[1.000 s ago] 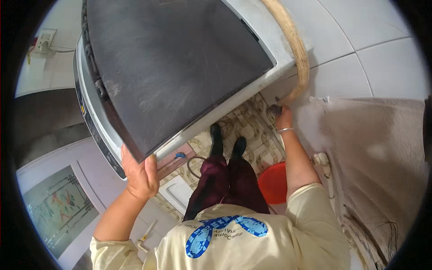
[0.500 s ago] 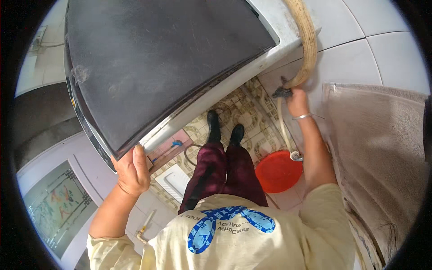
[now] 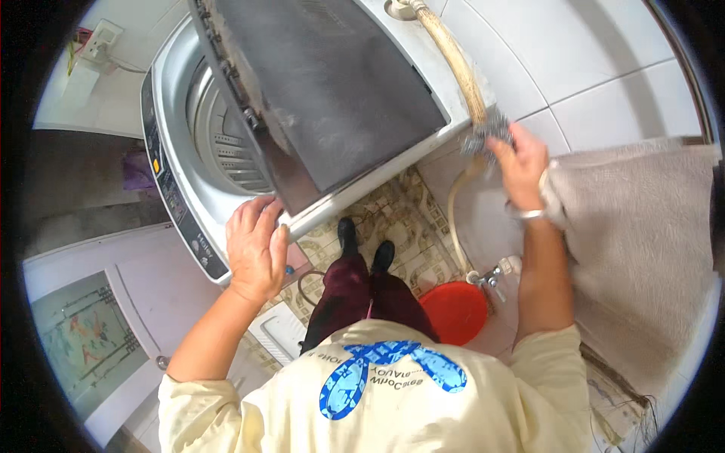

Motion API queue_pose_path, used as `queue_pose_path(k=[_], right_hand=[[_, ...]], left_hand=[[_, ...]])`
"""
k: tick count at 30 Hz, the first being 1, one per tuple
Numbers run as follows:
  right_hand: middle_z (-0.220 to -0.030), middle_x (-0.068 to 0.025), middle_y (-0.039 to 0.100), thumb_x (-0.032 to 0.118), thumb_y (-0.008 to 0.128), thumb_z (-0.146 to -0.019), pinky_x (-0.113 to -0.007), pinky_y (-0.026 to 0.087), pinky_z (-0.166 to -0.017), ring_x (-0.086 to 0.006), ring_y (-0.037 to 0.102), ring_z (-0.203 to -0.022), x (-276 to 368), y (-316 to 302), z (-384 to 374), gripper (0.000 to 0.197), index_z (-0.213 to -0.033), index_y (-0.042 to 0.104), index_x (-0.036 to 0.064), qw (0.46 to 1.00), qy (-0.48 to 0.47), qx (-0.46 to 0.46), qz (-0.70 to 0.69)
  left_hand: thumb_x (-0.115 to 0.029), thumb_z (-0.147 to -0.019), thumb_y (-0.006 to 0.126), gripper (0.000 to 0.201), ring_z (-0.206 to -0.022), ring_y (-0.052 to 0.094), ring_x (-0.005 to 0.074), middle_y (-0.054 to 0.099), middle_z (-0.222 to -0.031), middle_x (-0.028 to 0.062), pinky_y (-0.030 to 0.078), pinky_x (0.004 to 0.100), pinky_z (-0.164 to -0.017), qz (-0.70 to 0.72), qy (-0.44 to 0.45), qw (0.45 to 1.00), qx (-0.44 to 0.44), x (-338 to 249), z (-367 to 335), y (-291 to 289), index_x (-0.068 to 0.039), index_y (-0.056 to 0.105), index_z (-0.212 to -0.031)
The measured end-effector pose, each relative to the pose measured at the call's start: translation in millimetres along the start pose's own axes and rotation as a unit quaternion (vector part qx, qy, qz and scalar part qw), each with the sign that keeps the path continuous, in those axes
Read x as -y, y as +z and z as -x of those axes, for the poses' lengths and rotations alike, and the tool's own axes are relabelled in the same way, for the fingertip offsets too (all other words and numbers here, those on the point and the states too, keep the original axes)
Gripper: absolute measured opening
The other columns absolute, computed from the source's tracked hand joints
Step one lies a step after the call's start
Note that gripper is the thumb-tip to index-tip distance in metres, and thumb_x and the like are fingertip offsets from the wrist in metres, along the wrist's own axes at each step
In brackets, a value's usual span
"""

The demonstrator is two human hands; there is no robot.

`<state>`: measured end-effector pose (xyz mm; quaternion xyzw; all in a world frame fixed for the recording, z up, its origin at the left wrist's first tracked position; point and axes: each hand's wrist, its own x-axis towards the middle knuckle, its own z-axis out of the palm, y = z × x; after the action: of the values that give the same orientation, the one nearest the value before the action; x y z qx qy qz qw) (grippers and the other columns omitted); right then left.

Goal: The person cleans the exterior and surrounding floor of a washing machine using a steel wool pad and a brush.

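A white top-loading washing machine [image 3: 328,205] stands before me, its dark folding lid [image 3: 340,83] partly raised over the metal drum [image 3: 226,140]. My left hand [image 3: 257,249] is at the lid's near corner, closed there with the thumb outside the machine's rim; the fingertips are partly hidden. On the right, my right hand [image 3: 521,162] grips a grey steel wool scrubber [image 3: 487,136], slightly blurred by motion. The scrubber is pressed around a yellowed ribbed hose [image 3: 453,60] that runs to the machine's back corner.
A red basin [image 3: 455,313] sits on the patterned floor near my legs, beside a tap [image 3: 491,279] with a thin hose. A grey-brown cloth [image 3: 634,234] hangs at the right. At the left are a white door [image 3: 136,302] and a wall socket [image 3: 102,38].
The lid has opened partway, uncovering the drum. My left hand has shifted right along the near edge. The scrubber now shows on the hose, with my right hand slightly farther right.
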<state>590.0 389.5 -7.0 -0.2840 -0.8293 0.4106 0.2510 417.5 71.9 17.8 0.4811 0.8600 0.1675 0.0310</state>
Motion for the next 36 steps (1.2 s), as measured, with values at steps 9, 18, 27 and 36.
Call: queue_pose_path(k=[9, 18, 27, 36], right_hand=[[-0.091, -0.0209, 0.058, 0.002, 0.053, -0.072, -0.034, 0.043, -0.077, -0.0306, 0.057, -0.084, -32, 11, 25, 0.025, -0.096, 0.055, -0.0059, 0.999, 0.022, -0.006, -0.028], [-0.083, -0.0123, 0.052, 0.010, 0.060, -0.067, -0.040, 0.037, -0.068, -0.0294, 0.052, -0.078, 58, 19, -18, 0.038, -0.103, 0.053, -0.0004, 0.934, -0.145, -0.035, 0.324], [-0.087, -0.0203, 0.056, 0.032, 0.048, -0.080, -0.050, 0.036, -0.073, -0.0361, 0.053, -0.085, 125, 48, -138, 0.036, -0.082, 0.058, -0.0020, 0.911, 0.068, 0.062, 0.401], [-0.079, -0.0250, 0.056, 0.038, 0.045, -0.079, -0.050, 0.038, -0.066, -0.0431, 0.052, -0.075, 82, 27, -111, 0.048, -0.069, 0.054, -0.0071, 0.965, 0.013, 0.039, 0.257]], left_hand=[[-0.017, -0.075, 0.049, 0.030, -0.097, 0.044, 0.0328, 0.049, -0.103, 0.0149, 0.033, 0.0412, -0.085, 0.020, 0.016, 0.999, -0.032, -6, -9, -6, -0.002, 0.052, -0.101], [-0.017, -0.075, 0.050, 0.027, -0.095, 0.045, 0.0320, 0.049, -0.101, 0.0141, 0.033, 0.0406, -0.083, 0.042, 0.002, 0.998, -0.055, 0, 4, -8, -0.002, 0.053, -0.098], [-0.016, -0.075, 0.051, 0.026, -0.093, 0.045, 0.0312, 0.051, -0.100, 0.0140, 0.033, 0.0400, -0.083, 0.083, 0.005, 0.993, -0.079, 2, 1, -13, -0.002, 0.055, -0.097], [-0.019, -0.073, 0.054, 0.029, -0.095, 0.045, 0.0312, 0.050, -0.101, 0.0140, 0.032, 0.0408, -0.084, 0.100, -0.013, 0.993, -0.067, 6, -1, -14, -0.002, 0.055, -0.096]])
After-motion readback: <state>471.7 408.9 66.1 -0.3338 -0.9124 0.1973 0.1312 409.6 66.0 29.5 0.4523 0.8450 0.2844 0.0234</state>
